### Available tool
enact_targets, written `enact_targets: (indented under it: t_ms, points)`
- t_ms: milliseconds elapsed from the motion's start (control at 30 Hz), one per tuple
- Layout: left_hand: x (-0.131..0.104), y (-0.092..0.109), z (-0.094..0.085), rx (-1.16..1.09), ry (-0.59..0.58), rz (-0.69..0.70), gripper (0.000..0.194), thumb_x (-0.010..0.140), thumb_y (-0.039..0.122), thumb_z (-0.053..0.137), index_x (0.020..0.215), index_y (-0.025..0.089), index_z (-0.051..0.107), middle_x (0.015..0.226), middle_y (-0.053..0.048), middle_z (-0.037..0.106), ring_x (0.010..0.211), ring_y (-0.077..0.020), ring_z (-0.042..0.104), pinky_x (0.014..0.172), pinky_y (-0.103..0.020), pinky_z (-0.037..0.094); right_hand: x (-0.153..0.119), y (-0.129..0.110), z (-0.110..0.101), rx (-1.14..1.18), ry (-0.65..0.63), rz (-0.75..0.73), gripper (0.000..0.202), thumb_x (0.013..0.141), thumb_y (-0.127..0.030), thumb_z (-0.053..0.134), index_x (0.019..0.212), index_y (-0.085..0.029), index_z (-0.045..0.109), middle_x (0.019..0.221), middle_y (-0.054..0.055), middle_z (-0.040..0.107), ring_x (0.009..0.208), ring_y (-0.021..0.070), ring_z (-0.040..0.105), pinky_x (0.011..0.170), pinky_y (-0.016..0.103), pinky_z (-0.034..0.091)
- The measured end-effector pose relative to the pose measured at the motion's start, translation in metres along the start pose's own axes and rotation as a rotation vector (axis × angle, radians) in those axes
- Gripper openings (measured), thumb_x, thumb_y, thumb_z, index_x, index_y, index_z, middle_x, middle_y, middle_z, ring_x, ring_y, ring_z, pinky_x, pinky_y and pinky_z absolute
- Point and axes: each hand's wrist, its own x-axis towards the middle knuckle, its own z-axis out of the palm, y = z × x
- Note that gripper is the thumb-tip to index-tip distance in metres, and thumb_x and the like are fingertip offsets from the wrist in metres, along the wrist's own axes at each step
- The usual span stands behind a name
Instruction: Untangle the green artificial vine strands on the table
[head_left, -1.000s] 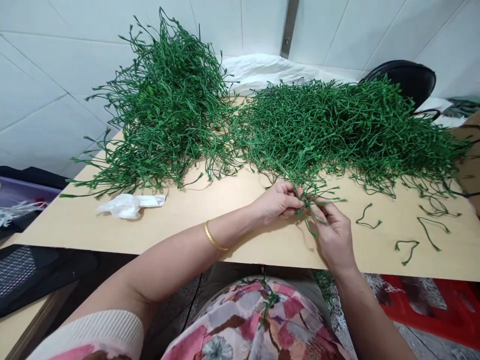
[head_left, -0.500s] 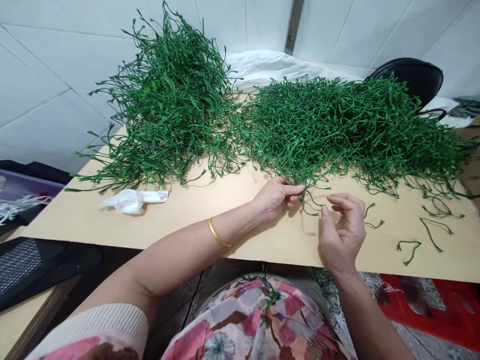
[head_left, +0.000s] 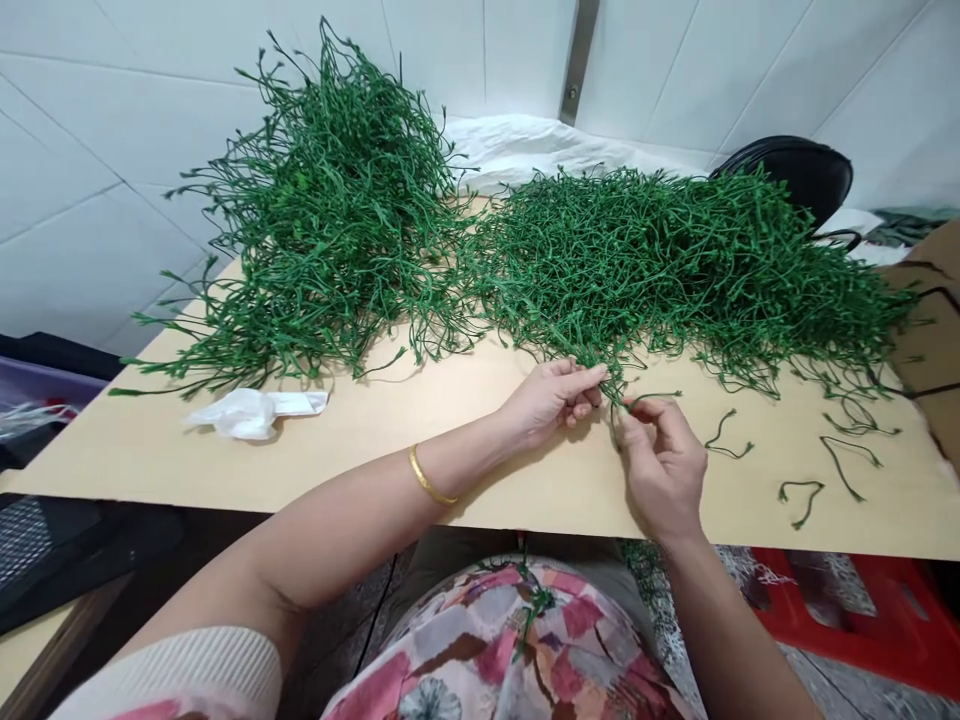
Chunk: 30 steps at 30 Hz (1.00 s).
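Hands: left hand pinching green sprigs, right hand closed on a stem of them
Sprigs: right between the hands
Wide heap: just beyond both hands
Tall heap: beyond left hand, off leftward
Loose stems: right of right hand, on the table

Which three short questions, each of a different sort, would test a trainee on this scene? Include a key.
1. Multiple choice: what colour is the bangle on the left forearm? a) silver; b) gold; c) black.
2. True or false: the crumpled white plastic lies on the table, left of both hands.
3. Fill in: the left hand and right hand hold green strands in front of the ____-hand pile.
Key: 1 b; 2 true; 3 right.
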Motion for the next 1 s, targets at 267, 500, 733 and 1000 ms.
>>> enact_targets:
  t_ms: [267,500,733,1000]
  points:
    - [0.001,0.002,-0.002,0.221,0.239,0.296,0.027,0.066,0.028,0.068,0.062,0.016,0.044,0.045,0.007,0.042,0.038,-0.0024,0.033,0.040,-0.018,0.022,0.018,0.005,-0.004,0.757,0.120,0.414,0.015,0.071,-0.031,0.066,0.075,-0.017,0.060,0.075,-0.002,0.058,0.066,0.0066,0.052,0.064,0.020,0.044]
    - [0.001,0.006,0.000,0.237,0.255,0.294,0.034,0.058,0.024,0.074,0.081,0.015,0.050,0.064,0.006,0.050,0.047,-0.0009,0.039,0.045,-0.017,0.029,0.023,0.010,-0.009,0.948,0.109,0.617,0.019,0.063,-0.026,0.072,0.071,-0.018,0.056,0.071,-0.004,0.057,0.061,0.0061,0.050,0.055,0.018,0.043]
    - [0.002,0.006,-0.004,0.171,0.014,0.155,0.042,0.060,0.022,0.072,0.097,0.017,0.053,0.066,0.002,0.056,0.044,-0.0019,0.041,0.042,-0.017,0.025,0.020,0.003,-0.006,0.814,0.004,0.564,0.016,0.068,-0.029,0.067,0.071,-0.018,0.056,0.070,-0.004,0.054,0.053,0.0044,0.042,0.046,0.015,0.038]
    - [0.008,0.010,-0.012,0.226,0.044,0.226,0.020,0.063,0.023,0.070,0.071,0.014,0.053,0.050,0.005,0.044,0.038,-0.0020,0.034,0.038,-0.017,0.019,0.015,0.007,-0.002,0.609,0.056,0.379,0.018,0.080,-0.033,0.055,0.094,-0.021,0.056,0.070,-0.003,0.051,0.057,0.0075,0.049,0.052,0.020,0.041]
